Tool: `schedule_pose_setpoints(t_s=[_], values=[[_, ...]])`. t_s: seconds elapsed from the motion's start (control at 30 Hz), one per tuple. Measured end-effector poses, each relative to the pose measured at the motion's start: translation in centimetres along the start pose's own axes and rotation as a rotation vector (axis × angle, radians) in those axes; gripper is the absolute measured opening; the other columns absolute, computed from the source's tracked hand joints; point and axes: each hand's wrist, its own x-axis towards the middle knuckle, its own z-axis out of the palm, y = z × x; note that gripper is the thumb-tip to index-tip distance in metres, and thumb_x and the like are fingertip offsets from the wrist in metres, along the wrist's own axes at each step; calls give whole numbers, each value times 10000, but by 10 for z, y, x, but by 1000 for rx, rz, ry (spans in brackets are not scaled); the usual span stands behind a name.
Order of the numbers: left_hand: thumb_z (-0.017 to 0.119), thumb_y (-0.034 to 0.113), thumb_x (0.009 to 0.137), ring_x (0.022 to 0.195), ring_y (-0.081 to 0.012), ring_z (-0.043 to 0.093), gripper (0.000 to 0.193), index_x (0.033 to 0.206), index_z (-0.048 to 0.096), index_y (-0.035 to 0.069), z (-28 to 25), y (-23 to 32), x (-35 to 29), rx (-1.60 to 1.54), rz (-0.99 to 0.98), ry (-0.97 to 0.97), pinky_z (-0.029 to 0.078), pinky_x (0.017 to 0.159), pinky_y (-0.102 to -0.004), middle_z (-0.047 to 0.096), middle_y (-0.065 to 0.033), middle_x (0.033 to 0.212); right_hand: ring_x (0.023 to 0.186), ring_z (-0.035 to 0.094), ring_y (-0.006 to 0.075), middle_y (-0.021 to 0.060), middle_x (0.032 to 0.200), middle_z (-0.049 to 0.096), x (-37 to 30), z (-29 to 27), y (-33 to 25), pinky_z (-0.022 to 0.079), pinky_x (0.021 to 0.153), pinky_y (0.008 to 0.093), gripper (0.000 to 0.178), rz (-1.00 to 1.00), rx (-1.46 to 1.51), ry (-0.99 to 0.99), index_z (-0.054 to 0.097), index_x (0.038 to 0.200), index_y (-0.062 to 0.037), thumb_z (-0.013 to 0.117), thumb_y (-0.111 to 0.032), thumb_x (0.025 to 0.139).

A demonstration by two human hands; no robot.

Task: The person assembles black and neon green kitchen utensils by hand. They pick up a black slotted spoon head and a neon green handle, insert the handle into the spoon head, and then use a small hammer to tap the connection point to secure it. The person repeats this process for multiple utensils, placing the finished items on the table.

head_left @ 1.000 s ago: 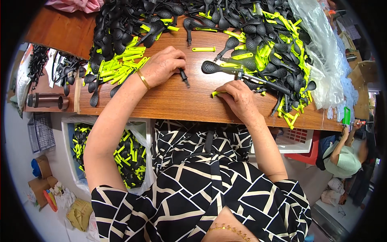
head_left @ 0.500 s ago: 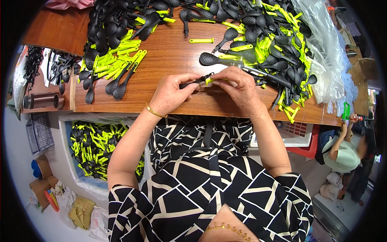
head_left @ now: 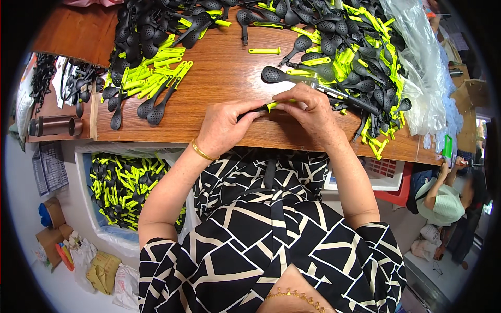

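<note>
while my left hand pinches the black spoon stem between thumb and fingertips, my right hand pinches the yellow-green handle sleeve the same way, so both sets of fingers are pressed together on one small piece. it sits just above the near edge of the wooden table, between my two hands, mostly hidden by my fingers; i cannot tell how far the sleeve is on.

to do this well, i judge the two parts should be kept in one straight line, the black end steadied by the left and the sleeve pushed squarely with the right, not at an angle, since a tilted push would likely jam or bend the thin plastic. resting my wrists on the table edge should help keep it steady.

on the left of the table lies a loose row of finished spoons, black heads with yellow-green handles. a larger heap of black spoons and sleeves lies close beyond my right hand, with a clear plastic bag beside it. one loose sleeve lies alone further up the table. below the table on my left, a bin holds many more pieces.
</note>
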Motion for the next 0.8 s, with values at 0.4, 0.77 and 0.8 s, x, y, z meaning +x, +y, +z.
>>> schedule_pose_setpoints(t_s=[0.4,0.77,0.8], values=[[595,164,1090,830,-120,684,292,1309,641,-24,-4,1,-84,-728,-558,-251,570,768,-272,726,-60,972,1143,649,199,-9,1141,703,-15,42,-7,500,951,403,237,-602,-200,-15,763,1047,-175,711,-210,818],[611,178,1081,841,-84,655,319,1340,650,-6,0,2,-83,-912,-577,-255,529,773,-220,762,-96,1054,996,700,216,34,1082,731,-41,23,-16,560,851,359,222,-605,-91,-49,762,1044,-99,735,-117,824],[609,205,1084,879,-97,687,351,1364,641,-3,-11,3,-70,-1131,-605,-232,556,794,-224,767,-129,1126,984,702,219,36,1076,734,-44,22,-16,565,842,364,221,-546,-76,9,765,1034,-97,749,-104,814]])
